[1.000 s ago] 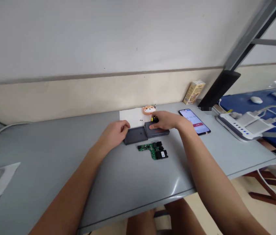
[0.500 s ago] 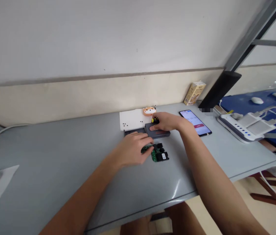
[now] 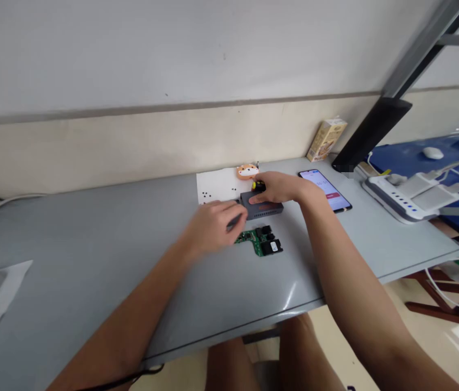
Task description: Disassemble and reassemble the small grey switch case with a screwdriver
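Note:
My right hand [image 3: 281, 187] rests on a dark grey box [image 3: 268, 209], thumb on its top face and the other fingers behind it. Close to that thumb and forefinger is a small yellow-and-black object [image 3: 258, 185], mostly covered; whether it is held cannot be made out. Slightly blurred, my left hand [image 3: 215, 225] curls its fingers and thumb round a dark tray-like piece [image 3: 235, 220] at the box's left side, hiding most of it. A green circuit board [image 3: 259, 239] with black connectors lies in front of both.
Several tiny dark screws [image 3: 206, 195] lie on a white sheet [image 3: 217, 182], with an orange animal-face item [image 3: 248, 172] at its edge. To the right are a phone [image 3: 327, 190], a carton [image 3: 326, 140] and a power strip [image 3: 396, 201]. A wall [image 3: 132, 146] closes the back.
My left hand has moved off the circuit board, up to the dark tray-like piece, uncovering more of the board. My right hand stays on the grey box. The view has tilted slightly down.

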### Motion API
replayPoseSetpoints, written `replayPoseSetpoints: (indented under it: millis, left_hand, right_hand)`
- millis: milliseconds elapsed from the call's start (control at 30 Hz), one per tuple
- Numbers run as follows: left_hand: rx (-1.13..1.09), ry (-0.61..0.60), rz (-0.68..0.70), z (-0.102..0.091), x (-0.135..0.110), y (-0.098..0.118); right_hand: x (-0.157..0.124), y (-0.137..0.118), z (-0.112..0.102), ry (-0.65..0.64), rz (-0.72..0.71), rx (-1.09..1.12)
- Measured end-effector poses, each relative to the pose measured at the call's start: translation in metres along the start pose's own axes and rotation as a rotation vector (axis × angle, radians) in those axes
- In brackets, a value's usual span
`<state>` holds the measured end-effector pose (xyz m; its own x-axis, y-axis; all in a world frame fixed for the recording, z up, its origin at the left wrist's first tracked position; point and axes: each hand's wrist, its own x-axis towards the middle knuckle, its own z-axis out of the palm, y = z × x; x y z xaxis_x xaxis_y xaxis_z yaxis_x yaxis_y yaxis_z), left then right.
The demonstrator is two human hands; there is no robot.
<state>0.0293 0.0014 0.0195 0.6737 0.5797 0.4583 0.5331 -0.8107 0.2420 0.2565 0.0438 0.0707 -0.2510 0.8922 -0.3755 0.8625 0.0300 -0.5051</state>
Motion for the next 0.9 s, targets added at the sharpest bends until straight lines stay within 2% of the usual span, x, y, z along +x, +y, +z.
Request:
replayPoseSetpoints:
  millis: [100,233,500,900]
  left_hand:
    - [0.141,0.142,-0.195,-0.01,0.001,-0.014]
    - [0.211,0.211,-0.376,-0.017,0.0,-0.027]
    - [0.184,0.199,-0.484,-0.017,0.0,-0.035]
    - [0.065,0.225,-0.557,-0.003,-0.007,-0.058]
  right_hand:
    - [0.001,0.002,0.0,0.046,-0.021,-0.072]
    - [0.003,0.005,0.001,0.037,0.004,-0.056]
    - [0.006,0.004,0.002,0.07,0.012,-0.142]
    - [0.009,0.004,0.006,0.15,-0.004,-0.091]
